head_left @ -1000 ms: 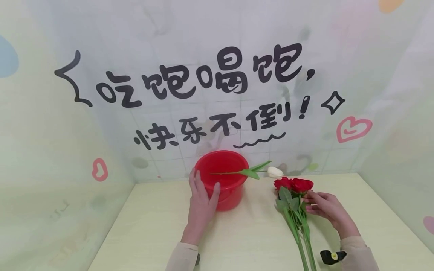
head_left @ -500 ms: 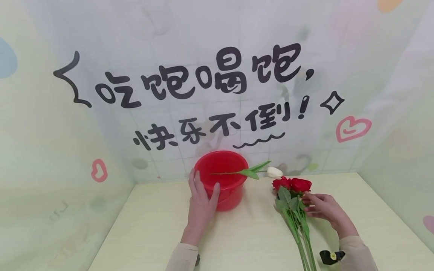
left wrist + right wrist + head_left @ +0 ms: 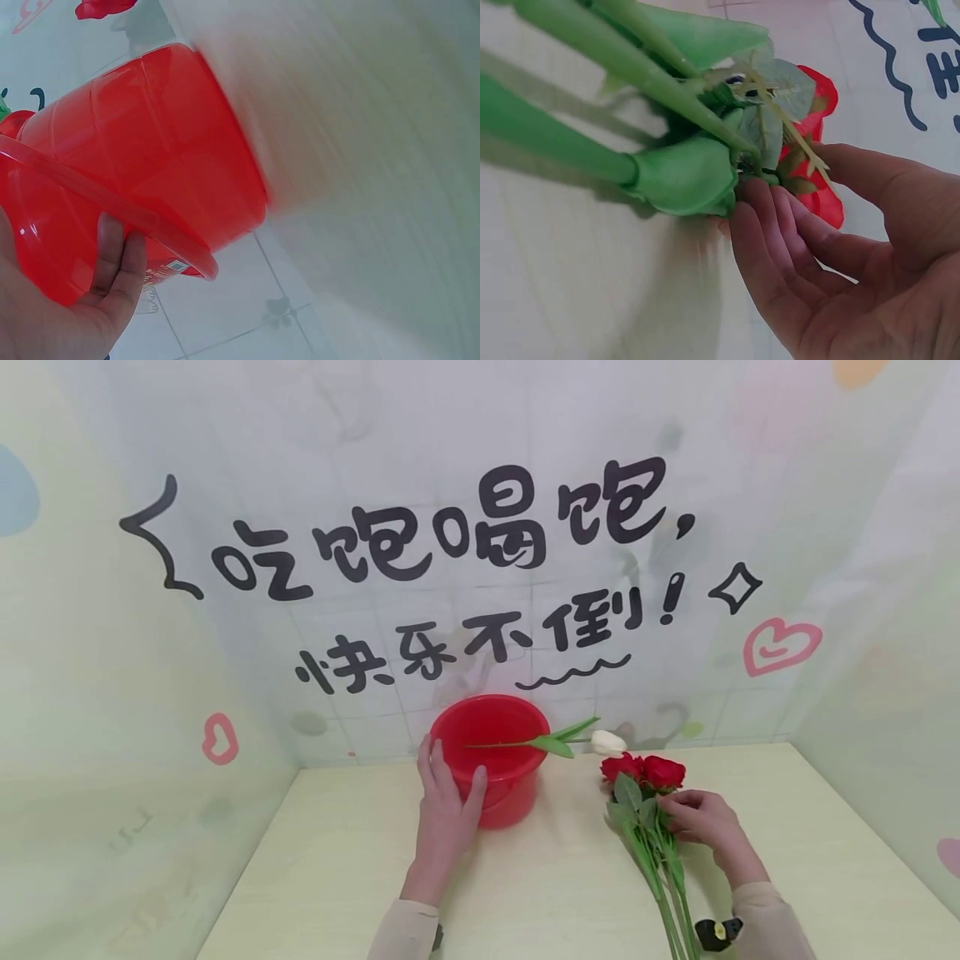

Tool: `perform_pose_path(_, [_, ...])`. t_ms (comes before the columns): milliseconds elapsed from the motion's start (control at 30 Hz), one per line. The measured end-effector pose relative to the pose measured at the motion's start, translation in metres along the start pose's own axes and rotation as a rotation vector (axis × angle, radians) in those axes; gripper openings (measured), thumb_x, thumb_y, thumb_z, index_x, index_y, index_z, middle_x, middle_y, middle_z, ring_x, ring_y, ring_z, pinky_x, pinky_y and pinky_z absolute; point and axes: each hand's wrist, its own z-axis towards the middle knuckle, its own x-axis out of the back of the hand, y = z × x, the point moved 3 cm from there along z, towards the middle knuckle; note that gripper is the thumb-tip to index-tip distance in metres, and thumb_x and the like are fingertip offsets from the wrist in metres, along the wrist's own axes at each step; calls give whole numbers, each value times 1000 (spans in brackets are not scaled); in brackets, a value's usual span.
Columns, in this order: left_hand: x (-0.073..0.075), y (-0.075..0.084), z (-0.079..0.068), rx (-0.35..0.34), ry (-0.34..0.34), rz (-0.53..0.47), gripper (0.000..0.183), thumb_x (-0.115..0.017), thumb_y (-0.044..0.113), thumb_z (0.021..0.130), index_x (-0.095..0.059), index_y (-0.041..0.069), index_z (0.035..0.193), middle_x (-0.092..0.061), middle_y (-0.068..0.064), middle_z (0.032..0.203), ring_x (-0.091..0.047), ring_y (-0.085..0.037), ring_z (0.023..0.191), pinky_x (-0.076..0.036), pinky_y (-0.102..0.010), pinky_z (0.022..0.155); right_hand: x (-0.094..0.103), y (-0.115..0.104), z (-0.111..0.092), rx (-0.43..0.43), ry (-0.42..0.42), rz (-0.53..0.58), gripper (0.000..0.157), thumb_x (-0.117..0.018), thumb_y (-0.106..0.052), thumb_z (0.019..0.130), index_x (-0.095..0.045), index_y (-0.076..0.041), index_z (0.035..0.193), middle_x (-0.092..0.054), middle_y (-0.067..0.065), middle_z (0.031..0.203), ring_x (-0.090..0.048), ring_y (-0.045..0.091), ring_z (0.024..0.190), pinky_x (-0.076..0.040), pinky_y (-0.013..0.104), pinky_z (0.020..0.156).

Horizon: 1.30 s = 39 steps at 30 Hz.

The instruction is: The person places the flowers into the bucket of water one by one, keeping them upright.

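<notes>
A red plastic bucket (image 3: pixel 506 802) stands on the table near the back wall. My left hand (image 3: pixel 446 810) holds its left side, thumb at the front; in the left wrist view two fingertips lie by the bucket's handle (image 3: pixel 97 196). Across the bucket's mouth leans a white tulip (image 3: pixel 607 742), its stem inside and its bloom out past the right rim. To the right, red roses (image 3: pixel 663 772) lie on the table, stems toward me. My right hand (image 3: pixel 705 822) pinches one rose just below its bloom. Leaves partly hide the grip in the right wrist view, where green stems (image 3: pixel 562 135) pass.
The pale wooden table (image 3: pixel 540 902) meets a printed backdrop (image 3: pixel 450 435) with black lettering and pink hearts behind the bucket. A black strap device (image 3: pixel 718 934) sits at my right wrist. Side walls close in at left and right.
My right hand has moved slightly left, and its fingers have closed in at the rose stem below the bloom. The rose blooms have shifted a little left. My left hand and the bucket stay put.
</notes>
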Motion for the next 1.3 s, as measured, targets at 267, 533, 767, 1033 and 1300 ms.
perform_pose_path(267, [1, 1, 0, -5, 4, -2, 104, -76, 53, 93, -13, 20, 169, -27, -1, 167, -56, -28, 132, -62, -47, 90, -6, -2, -1, 29, 43, -50, 41, -72, -24, 101, -65, 13, 118, -74, 17, 102, -71, 20, 79, -62, 30, 68])
perform_pose_path(533, [1, 3, 0, 0, 3, -1, 103, -76, 51, 94, -13, 19, 169, -25, -1, 168, -58, -30, 130, -62, -49, 91, -10, 0, 0, 27, 65, -68, 40, -76, -26, 99, -68, 10, 115, -74, 9, 94, -72, 18, 76, -61, 28, 68])
perform_pose_path(767, [2, 2, -1, 1, 0, -6, 103, -76, 50, 94, -12, 19, 169, -26, -1, 168, -58, -30, 130, -62, -49, 91, -12, 1, 3, 25, 74, -98, 38, -77, -22, 97, -67, 10, 113, -72, 7, 88, -70, 17, 74, -61, 29, 67])
perform_pose_path(1033, [1, 1, -2, -3, 6, -8, 103, -78, 47, 94, -13, 19, 169, -26, -1, 168, -59, -30, 129, -62, -49, 91, -16, 1, 3, 57, 96, -190, 37, -79, -27, 96, -67, 6, 108, -71, 8, 86, -67, 17, 72, -55, 29, 65])
perform_pose_path(1300, [0, 0, -1, 2, 2, -17, 104, -76, 52, 94, -12, 20, 169, -27, 1, 167, -55, -28, 133, -62, -48, 92, -18, -1, 4, 79, 112, -232, 38, -80, -28, 95, -66, 5, 106, -70, 8, 83, -67, 18, 71, -52, 31, 65])
